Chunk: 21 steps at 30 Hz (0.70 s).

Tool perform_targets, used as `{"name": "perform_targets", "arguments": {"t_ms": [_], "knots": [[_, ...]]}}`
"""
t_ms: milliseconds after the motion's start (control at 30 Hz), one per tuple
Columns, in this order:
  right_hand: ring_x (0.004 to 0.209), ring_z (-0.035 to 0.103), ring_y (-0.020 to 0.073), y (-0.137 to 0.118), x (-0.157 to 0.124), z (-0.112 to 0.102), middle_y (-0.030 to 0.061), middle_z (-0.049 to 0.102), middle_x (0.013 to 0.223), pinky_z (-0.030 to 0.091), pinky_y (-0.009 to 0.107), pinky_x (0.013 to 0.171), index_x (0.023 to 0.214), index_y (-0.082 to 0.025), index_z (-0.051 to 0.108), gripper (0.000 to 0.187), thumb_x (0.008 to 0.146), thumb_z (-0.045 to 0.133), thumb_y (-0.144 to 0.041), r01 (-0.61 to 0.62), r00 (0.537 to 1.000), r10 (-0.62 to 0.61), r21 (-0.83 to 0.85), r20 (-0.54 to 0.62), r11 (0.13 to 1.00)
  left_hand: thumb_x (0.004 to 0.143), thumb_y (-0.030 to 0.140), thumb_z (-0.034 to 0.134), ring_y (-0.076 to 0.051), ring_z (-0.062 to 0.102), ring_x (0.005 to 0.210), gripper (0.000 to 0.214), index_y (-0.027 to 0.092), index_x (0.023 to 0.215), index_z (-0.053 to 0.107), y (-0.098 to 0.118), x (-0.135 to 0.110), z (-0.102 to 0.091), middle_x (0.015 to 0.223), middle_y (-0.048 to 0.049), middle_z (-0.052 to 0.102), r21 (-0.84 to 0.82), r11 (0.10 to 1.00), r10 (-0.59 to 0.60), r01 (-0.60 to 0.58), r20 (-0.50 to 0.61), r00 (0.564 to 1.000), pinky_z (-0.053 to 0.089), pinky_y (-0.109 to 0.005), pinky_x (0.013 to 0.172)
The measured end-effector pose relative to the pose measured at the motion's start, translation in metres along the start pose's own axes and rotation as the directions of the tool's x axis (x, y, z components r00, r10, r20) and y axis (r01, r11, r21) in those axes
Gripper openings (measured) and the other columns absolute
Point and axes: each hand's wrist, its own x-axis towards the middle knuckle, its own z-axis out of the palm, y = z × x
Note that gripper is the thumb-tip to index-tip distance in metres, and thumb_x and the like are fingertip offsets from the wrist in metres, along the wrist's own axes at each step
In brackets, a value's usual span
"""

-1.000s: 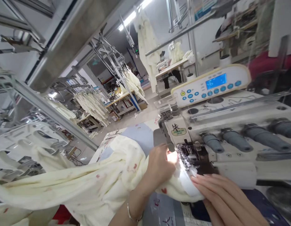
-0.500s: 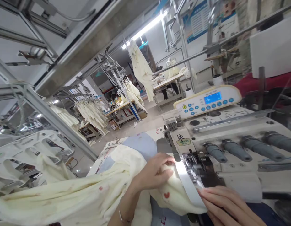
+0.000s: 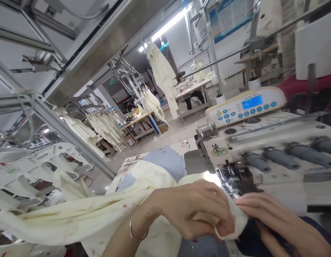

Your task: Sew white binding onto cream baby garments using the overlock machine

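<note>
Cream fabric with small red prints (image 3: pixel 74 221) stretches from the lower left to the sewing machine (image 3: pixel 221 151). My left hand (image 3: pixel 197 207), wearing a thin bracelet, is closed on the fabric, its fingers curled around a folded edge in front of the needle area. My right hand (image 3: pixel 277 217) is at the machine's front right. Its fingers are together and their tips meet the fabric edge just below the presser foot area (image 3: pixel 232 182). The right thumb's hold is partly hidden. A lamp lights the fabric at the needle area.
Patterned sheeting with a blue-grey patch (image 3: pixel 165 160) covers the table beside the machine. A control panel (image 3: pixel 248 105) sits on top. White plastic hanger parts (image 3: pixel 42 171) stand at left. Metal rails (image 3: pixel 82 53) cross overhead; garments (image 3: pixel 106 132) hang behind. A co-worker (image 3: pixel 192 89) sits farther back.
My left hand has moved right and towards me along the fabric, gathering its near edge. The white strip beside the needle is now mostly covered. The view has shifted slightly left.
</note>
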Motion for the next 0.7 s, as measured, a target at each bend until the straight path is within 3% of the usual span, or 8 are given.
{"name": "perform_targets", "arguments": {"t_ms": [133, 267, 333, 400, 467, 533, 600, 700], "knots": [[0.107, 0.062, 0.0151, -0.012, 0.02, -0.008, 0.0067, 0.064, 0.11, 0.056, 0.023, 0.085, 0.112, -0.019, 0.056, 0.028, 0.087, 0.043, -0.019, -0.01, 1.0, 0.01, -0.03, 0.023, 1.0, 0.076, 0.0, 0.046, -0.013, 0.062, 0.081, 0.023, 0.023, 0.081, 0.046, 0.015, 0.011, 0.002, 0.078, 0.0017, 0.067, 0.044, 0.999, -0.024, 0.02, 0.09, 0.996, 0.038, -0.026, 0.101], [0.107, 0.062, 0.0172, -0.027, 0.024, -0.007, 0.0094, 0.063, 0.111, 0.057, 0.026, 0.084, 0.118, -0.018, 0.052, 0.03, 0.089, 0.045, -0.023, -0.1, 0.995, 0.1, 0.02, 0.023, 0.995, 0.084, 0.016, 0.057, -0.014, 0.062, 0.085, 0.02, 0.021, 0.103, 0.055, 0.018, 0.006, 0.0, 0.086, 0.0007, 0.07, 0.11, 0.984, -0.145, 0.141, 0.027, 0.989, 0.037, -0.029, 0.1], [0.109, 0.061, 0.0171, -0.03, 0.022, -0.005, 0.0102, 0.062, 0.112, 0.055, 0.026, 0.087, 0.118, -0.018, 0.051, 0.029, 0.09, 0.047, -0.025, -0.17, 0.985, 0.167, 0.073, 0.049, 0.983, 0.078, 0.023, 0.066, -0.018, 0.061, 0.078, 0.02, 0.018, 0.096, 0.06, 0.023, 0.002, 0.001, 0.077, -0.0016, 0.068, 0.308, 0.903, -0.309, 0.301, -0.022, 0.951, 0.037, -0.036, 0.095], [0.108, 0.061, 0.016, -0.029, 0.02, -0.004, 0.0089, 0.062, 0.112, 0.054, 0.025, 0.089, 0.117, -0.019, 0.051, 0.028, 0.09, 0.049, -0.025, -0.202, 0.979, 0.197, 0.103, 0.06, 0.974, 0.075, 0.016, 0.063, -0.018, 0.059, 0.072, 0.004, 0.017, 0.078, 0.061, 0.032, 0.0, 0.003, 0.068, -0.0017, 0.065, 0.473, 0.794, -0.402, 0.382, -0.063, 0.913, 0.035, -0.038, 0.09], [0.11, 0.06, 0.0167, -0.03, 0.019, -0.002, 0.0076, 0.061, 0.114, 0.053, 0.027, 0.092, 0.119, -0.021, 0.05, 0.031, 0.089, 0.05, -0.025, -0.191, 0.981, 0.187, 0.106, 0.051, 0.976, 0.075, 0.008, 0.055, -0.016, 0.058, 0.075, 0.01, 0.017, 0.073, 0.058, 0.042, 0.0, 0.008, 0.07, -0.0009, 0.066, 0.486, 0.822, -0.32, 0.297, -0.038, 0.947, 0.034, -0.036, 0.09], [0.114, 0.058, 0.0189, -0.034, 0.015, 0.0, 0.0075, 0.061, 0.117, 0.051, 0.032, 0.097, 0.123, -0.02, 0.048, 0.036, 0.087, 0.052, -0.027, -0.175, 0.984, 0.172, 0.1, 0.043, 0.979, 0.078, 0.008, 0.053, -0.014, 0.057, 0.082, 0.012, 0.018, 0.082, 0.059, 0.048, 0.003, 0.014, 0.081, -0.0005, 0.068, 0.419, 0.893, -0.167, 0.161, -0.022, 0.986, 0.033, -0.033, 0.092], [0.113, 0.058, 0.0195, -0.042, 0.008, 0.002, 0.0076, 0.061, 0.116, 0.051, 0.031, 0.097, 0.121, -0.019, 0.049, 0.037, 0.087, 0.056, -0.031, -0.191, 0.981, 0.189, 0.111, 0.03, 0.975, 0.082, 0.01, 0.05, -0.015, 0.056, 0.085, 0.014, 0.018, 0.089, 0.059, 0.043, 0.008, 0.023, 0.085, -0.0015, 0.069, 0.383, 0.913, -0.104, 0.141, -0.117, 0.988, 0.034, -0.033, 0.091], [0.102, 0.062, 0.0172, -0.053, -0.007, 0.007, 0.0066, 0.064, 0.106, 0.054, 0.023, 0.088, 0.108, -0.017, 0.055, 0.025, 0.087, 0.06, -0.03, -0.243, 0.968, 0.25, 0.16, -0.03, 0.957, 0.09, 0.016, 0.045, -0.016, 0.055, 0.087, 0.017, 0.019, 0.093, 0.061, 0.017, 0.016, 0.041, 0.088, -0.0029, 0.069, 0.3, 0.939, -0.06, 0.169, -0.341, 0.938, 0.035, -0.033, 0.089]]}}
